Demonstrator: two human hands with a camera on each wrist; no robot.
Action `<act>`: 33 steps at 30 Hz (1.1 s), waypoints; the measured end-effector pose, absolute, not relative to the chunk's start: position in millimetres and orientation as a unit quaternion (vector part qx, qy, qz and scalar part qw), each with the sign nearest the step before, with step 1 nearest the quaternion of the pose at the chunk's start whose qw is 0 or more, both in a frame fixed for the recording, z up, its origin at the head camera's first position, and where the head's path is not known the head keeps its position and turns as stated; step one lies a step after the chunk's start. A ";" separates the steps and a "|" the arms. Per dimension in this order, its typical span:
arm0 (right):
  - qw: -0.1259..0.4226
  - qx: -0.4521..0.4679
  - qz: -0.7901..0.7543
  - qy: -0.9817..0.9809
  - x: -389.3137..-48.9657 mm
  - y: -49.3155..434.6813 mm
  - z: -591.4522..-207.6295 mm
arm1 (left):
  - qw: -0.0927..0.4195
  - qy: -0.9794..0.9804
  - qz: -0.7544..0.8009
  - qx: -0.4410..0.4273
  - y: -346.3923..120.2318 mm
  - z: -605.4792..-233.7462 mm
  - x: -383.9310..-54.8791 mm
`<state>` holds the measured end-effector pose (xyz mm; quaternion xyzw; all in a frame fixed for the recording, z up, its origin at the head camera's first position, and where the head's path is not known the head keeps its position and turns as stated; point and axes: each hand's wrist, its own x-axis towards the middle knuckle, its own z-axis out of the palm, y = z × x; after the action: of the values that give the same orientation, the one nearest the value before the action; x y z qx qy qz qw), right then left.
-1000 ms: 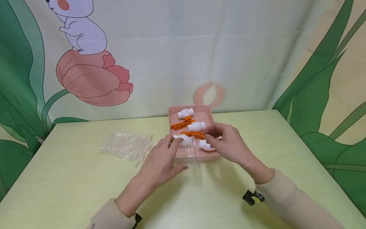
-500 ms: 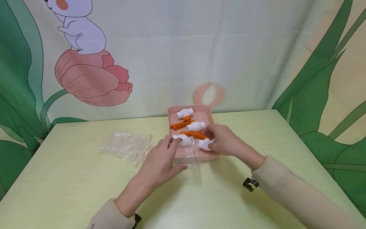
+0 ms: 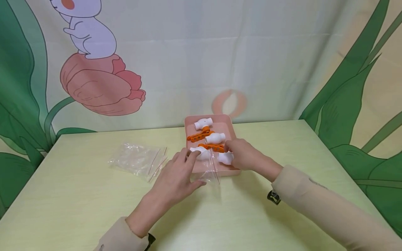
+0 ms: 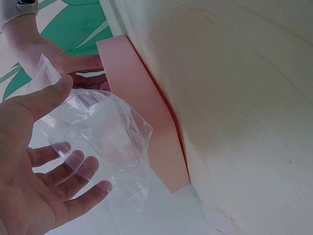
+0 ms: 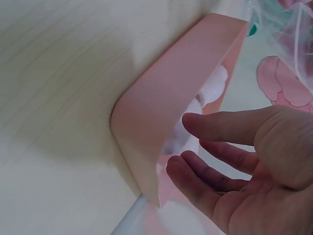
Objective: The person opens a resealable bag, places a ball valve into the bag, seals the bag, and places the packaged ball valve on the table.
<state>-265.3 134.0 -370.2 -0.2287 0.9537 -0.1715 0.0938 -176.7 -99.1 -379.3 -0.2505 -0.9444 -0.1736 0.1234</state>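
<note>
Head view gives me the widest look. Just beside the left hand, on its outer side, lie some flat bags. The left hand itself holds a clear bag loosely, thumb at one side and fingers at the other, with the red line toward the right hand. Beyond both hands is the pink tray, where white fittings and orange handles lie. Inside it, the front fitting is just next to the right hand, whose thumb and fingers are parted; I see no grasp, and contact I cannot tell. To pick well, I judge, the fingers should close on the rounded middle and lift straight up, clear of the tray wall. The left hand should not pull, because the thin film may catch there.
</note>
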 end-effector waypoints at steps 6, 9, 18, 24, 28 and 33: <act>0.100 -0.232 -0.146 0.956 -268.8 133.1 -374.3 | 0.128 -0.943 -0.174 -0.253 -99.6 -379.0 -176.1; 0.101 -0.234 -0.139 0.957 -269.7 132.7 -376.2 | 0.131 -0.942 -0.174 -0.256 -99.6 -379.2 -176.3; 0.080 -0.266 -0.124 0.952 -272.0 130.2 -382.7 | 0.133 -0.942 -0.173 -0.256 -100.1 -379.8 -176.9; 0.080 -0.265 -0.130 0.952 -272.5 130.2 -387.2 | 0.131 -0.942 -0.174 -0.255 -100.6 -380.4 -176.6; 0.079 -0.275 -0.107 0.952 -271.4 130.9 -390.0 | 0.130 -0.941 -0.175 -0.257 -101.0 -381.1 -176.2; 0.054 -0.288 -0.082 0.953 -271.8 132.6 -393.2 | 0.132 -0.941 -0.172 -0.259 -101.2 -381.9 -176.5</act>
<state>-271.8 132.6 -393.2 -0.2881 0.9525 -0.0821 0.0543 -176.5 -101.2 -381.9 -0.2594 -0.9412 -0.1717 0.1317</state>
